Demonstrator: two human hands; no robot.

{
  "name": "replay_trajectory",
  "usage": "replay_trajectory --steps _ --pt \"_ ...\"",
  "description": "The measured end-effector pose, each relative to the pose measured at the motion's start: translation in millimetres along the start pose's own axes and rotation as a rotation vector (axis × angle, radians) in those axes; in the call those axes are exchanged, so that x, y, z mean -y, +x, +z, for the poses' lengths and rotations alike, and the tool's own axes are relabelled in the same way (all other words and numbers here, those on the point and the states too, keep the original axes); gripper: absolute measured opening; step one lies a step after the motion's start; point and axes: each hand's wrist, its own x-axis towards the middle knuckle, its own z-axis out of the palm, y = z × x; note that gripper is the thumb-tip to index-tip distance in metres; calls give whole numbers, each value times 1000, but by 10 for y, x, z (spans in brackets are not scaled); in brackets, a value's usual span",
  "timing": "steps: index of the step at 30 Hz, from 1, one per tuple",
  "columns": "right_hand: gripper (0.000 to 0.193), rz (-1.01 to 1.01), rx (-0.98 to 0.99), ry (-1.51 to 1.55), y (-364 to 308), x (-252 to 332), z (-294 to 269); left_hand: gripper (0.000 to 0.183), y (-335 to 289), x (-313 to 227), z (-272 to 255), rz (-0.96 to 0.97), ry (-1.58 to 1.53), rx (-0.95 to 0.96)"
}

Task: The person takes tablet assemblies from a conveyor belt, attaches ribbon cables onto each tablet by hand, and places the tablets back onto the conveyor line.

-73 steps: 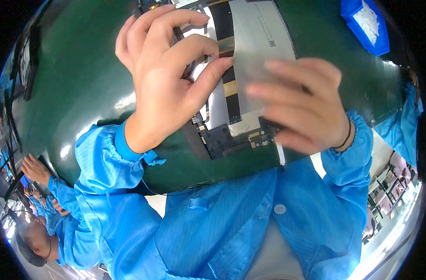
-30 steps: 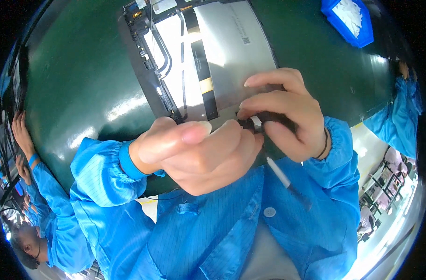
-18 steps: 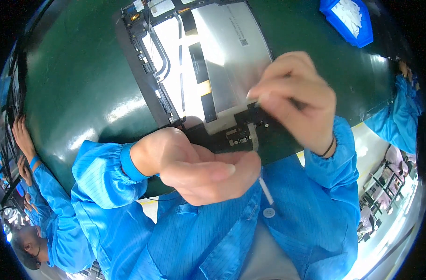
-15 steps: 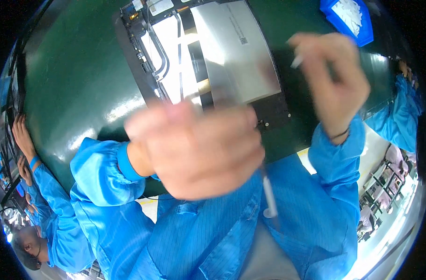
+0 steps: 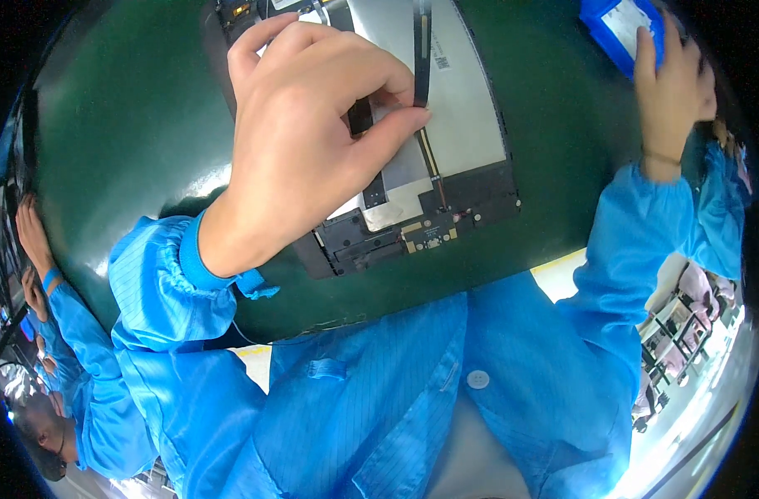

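An opened tablet (image 5: pixel 463 141) lies in front of me, its silver panel and black circuit parts exposed. Over its middle, my left hand (image 5: pixel 288 133) pinches a flat black flex cable (image 5: pixel 423 62) between thumb and forefinger. The cable's upper part rises above the silver panel; a thin strip runs from beneath the fingertips to the small board (image 5: pixel 429 239) at the tablet's near edge. This hand hides much of the tablet's left side. At the far right, my right hand (image 5: pixel 672 96) reaches over a blue bin (image 5: pixel 594 23), fingers stretched and apart, with white contents (image 5: pixel 627 29) beside them.
A green work surface (image 5: pixel 130 125) carries the tablet and bin, its front edge close to my body. At the left, a co-worker's hand (image 5: pixel 34 237) rests on the table edge. Another person's blue sleeve (image 5: pixel 716 216) shows at the far right.
My left hand has moved up over the tablet and now pinches the cable. My right hand has gone right to the bin; the small white piece seen at its fingers is no longer visible.
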Motion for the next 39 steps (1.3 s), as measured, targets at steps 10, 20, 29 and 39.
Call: replay_trajectory --steps 10,20,29,39 --pt "20 -272 154 1307 -658 608 -1756 19 203 -215 -310 -297 -69 343" --pt "23 -240 304 1485 -639 644 -1783 19 154 -205 -242 -229 -38 262" --pt "22 -200 286 1500 -648 621 -1768 20 137 -265 -148 -179 -9 212" --pt "21 -209 280 1541 -820 919 -2007 21 -256 -143 -221 -184 25 181"
